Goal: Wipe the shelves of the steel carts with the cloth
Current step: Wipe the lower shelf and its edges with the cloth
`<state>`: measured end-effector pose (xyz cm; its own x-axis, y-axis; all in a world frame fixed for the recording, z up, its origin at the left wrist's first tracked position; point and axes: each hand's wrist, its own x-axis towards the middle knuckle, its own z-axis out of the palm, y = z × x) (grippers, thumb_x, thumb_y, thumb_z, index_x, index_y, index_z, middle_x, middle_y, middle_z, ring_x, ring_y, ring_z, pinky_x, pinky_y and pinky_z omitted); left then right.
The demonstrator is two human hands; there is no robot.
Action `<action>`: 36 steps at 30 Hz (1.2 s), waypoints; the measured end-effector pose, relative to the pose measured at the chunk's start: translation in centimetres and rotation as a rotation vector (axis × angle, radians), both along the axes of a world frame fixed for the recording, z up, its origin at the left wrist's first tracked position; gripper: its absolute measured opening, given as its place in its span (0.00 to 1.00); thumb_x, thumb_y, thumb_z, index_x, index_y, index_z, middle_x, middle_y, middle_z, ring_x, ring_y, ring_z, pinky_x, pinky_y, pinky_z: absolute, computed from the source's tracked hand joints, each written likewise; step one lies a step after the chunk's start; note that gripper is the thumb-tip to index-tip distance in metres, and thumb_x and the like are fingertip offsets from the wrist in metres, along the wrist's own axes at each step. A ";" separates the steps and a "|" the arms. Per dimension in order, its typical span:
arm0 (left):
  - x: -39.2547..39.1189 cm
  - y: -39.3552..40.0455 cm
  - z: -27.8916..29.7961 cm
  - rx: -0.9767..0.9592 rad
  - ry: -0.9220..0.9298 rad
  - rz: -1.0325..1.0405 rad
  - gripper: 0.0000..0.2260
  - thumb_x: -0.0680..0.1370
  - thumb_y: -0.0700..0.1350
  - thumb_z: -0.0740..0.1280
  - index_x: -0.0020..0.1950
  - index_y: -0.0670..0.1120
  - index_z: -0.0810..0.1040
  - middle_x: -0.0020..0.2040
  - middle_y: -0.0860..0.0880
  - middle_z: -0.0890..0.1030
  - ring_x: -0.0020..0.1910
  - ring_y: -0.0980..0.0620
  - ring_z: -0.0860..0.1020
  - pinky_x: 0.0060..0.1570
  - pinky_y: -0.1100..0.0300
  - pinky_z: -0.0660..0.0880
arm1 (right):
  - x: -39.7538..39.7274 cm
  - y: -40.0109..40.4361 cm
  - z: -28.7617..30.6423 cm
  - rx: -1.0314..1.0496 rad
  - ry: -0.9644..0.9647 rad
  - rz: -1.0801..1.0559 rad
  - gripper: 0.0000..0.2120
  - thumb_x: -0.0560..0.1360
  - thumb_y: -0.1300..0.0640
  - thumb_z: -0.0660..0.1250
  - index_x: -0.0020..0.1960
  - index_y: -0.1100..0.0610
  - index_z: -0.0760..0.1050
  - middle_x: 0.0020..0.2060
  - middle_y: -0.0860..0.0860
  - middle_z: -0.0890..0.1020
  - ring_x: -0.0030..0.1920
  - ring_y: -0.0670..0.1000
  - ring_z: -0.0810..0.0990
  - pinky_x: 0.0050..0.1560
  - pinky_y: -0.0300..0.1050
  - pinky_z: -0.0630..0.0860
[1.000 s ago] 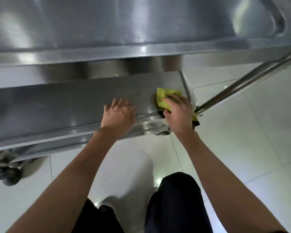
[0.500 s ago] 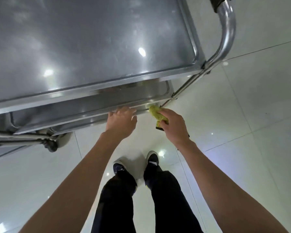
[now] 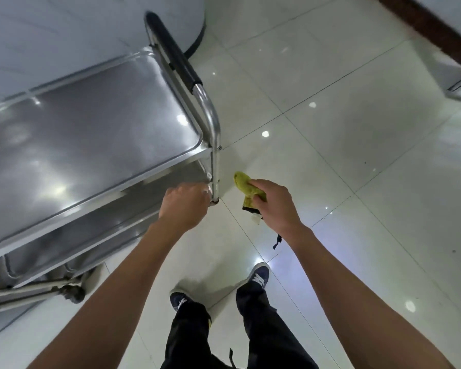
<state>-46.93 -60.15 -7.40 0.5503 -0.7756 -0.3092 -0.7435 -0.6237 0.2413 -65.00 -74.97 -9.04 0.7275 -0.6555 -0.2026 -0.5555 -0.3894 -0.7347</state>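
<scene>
Steel cart [image 3: 96,145], one unit, three tiers visible: top shelf [image 3: 85,134] bare and glossy with light reflections; middle shelf [image 3: 133,209] partly shown beneath it, nothing on the part that shows; bottom shelf [image 3: 45,265] glimpsed low at left, contents not readable. Push handle [image 3: 176,57] with black grip at the far end; corner post [image 3: 215,166] runs down at the near right corner; one wheel [image 3: 73,293] shows below. Cloth [image 3: 246,189], yellow-green, bunched, off the cart and in the air just right of the corner post, a dark tag hanging beneath. Right hand [image 3: 273,205]: fingers curled round the cloth, gripping it. Left hand [image 3: 185,206]: at the near right corner of the middle shelf beside the post; fingers curled, but whether they grip the rim or only rest there cannot be told. Floor [image 3: 330,155]: pale glossy tiles. Step in hand, by judgement: a pause between passes, cloth lifted clear while the cart is steadied. Next move likely calls for bringing the cloth flat onto a shelf not yet wiped, perhaps the top one, and pressing evenly along its length.
</scene>
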 end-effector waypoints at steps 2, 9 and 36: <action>-1.9 -3.5 1.2 0.003 0.026 -0.042 0.10 0.81 0.48 0.59 0.54 0.52 0.79 0.51 0.52 0.81 0.49 0.47 0.79 0.55 0.48 0.75 | -2.3 -2.8 1.1 -0.010 -0.026 -0.046 0.22 0.76 0.64 0.62 0.67 0.50 0.76 0.56 0.46 0.82 0.53 0.48 0.80 0.55 0.43 0.77; -6.8 -16.1 5.3 -0.023 -0.056 -0.218 0.19 0.83 0.53 0.57 0.72 0.51 0.71 0.68 0.50 0.77 0.65 0.46 0.75 0.66 0.46 0.69 | -8.1 -13.9 4.9 -0.041 -0.079 -0.148 0.21 0.76 0.63 0.63 0.67 0.49 0.76 0.58 0.44 0.81 0.54 0.46 0.79 0.54 0.39 0.74; 15.8 -45.5 7.4 -0.151 -0.028 0.020 0.20 0.83 0.54 0.57 0.74 0.51 0.69 0.69 0.50 0.75 0.65 0.47 0.74 0.64 0.49 0.70 | 15.3 -46.4 9.5 -0.087 -0.092 -0.002 0.20 0.75 0.64 0.64 0.63 0.47 0.78 0.53 0.41 0.82 0.52 0.44 0.80 0.56 0.44 0.78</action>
